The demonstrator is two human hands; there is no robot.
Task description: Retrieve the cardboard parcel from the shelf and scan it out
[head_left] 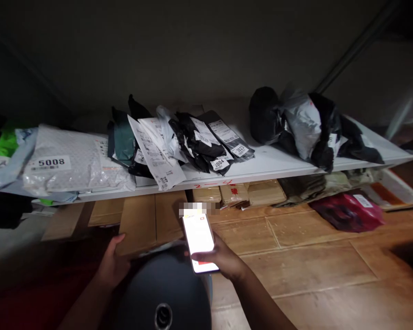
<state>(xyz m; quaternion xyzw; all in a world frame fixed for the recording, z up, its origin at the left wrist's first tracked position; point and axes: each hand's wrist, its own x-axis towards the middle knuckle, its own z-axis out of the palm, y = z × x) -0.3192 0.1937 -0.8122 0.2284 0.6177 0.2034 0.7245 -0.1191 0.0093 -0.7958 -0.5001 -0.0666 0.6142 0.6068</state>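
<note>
My right hand (223,261) is wrapped round a lit smartphone (198,240), held screen up over the floor. My left hand (113,266) grips the near edge of a flat cardboard box (139,224) that stands below the shelf. A dark round object (165,293) with a small ring on it sits just below both hands. Above them, a white shelf (268,162) carries several parcels: a large white bag labelled 5008 (60,167), a leaning row of black and white mailers (179,142), and a heap of black and grey bags (306,126).
More cardboard boxes (234,195) sit under the shelf, with a dark red bag (351,211) on the wooden floor (313,266) to the right. Green and dark items (3,146) lie at the shelf's far left. The room is dim.
</note>
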